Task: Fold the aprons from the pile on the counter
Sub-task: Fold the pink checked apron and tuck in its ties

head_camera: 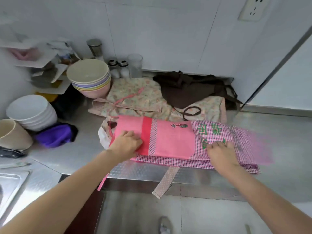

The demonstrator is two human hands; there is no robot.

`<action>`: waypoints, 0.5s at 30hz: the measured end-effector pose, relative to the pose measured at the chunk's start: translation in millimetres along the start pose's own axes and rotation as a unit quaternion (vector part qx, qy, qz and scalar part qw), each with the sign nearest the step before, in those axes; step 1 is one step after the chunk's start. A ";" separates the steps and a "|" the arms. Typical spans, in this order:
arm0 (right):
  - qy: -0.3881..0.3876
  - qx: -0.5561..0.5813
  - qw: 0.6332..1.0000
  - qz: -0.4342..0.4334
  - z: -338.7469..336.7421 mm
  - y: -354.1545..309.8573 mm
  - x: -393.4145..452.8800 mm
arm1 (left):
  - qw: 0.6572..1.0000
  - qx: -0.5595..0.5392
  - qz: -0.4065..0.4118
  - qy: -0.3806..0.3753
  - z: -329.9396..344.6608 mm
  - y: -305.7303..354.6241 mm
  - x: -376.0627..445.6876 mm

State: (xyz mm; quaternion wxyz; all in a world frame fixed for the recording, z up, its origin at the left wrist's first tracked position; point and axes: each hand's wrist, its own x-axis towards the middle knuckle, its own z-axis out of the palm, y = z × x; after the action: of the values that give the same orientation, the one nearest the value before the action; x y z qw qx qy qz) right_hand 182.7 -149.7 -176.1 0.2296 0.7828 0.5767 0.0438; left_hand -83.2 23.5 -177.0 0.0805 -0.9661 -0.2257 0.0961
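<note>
A folded apron (170, 141) lies at the near edge of the desk (278, 132), one hand on each end. Two more aprons (185, 92) sit behind it; stacked bowls (91, 78) stand far left.

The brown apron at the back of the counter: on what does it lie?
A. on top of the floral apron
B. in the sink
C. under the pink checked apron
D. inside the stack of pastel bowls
A: the brown apron lies crumpled on top of the spread floral apron, behind the pink checked apron that both hands are on.
</note>
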 end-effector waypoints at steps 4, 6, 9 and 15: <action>-0.052 -0.022 0.998 0.014 20.2 -18.8 -1.9 | 0.995 -0.004 -0.039 -0.095 22.3 7.4 -8.0; -0.083 -0.015 0.996 0.004 21.1 -22.6 -0.9 | 0.988 -0.006 -0.045 -0.149 25.4 6.7 -10.1; -0.198 0.057 0.977 -0.046 9.6 -20.9 5.3 | 0.962 -0.125 -0.049 -0.238 27.8 -5.8 -12.7; -0.227 0.285 0.930 -0.045 -55.5 -12.0 52.0 | 0.925 -0.326 -0.144 -0.132 4.3 -28.4 9.4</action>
State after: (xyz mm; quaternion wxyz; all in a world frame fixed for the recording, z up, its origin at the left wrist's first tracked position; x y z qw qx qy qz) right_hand 170.8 -81.9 -141.8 0.1235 0.7778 0.5319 -0.3112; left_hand -87.8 53.4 -176.9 -0.2567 -0.8747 -0.3894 0.1314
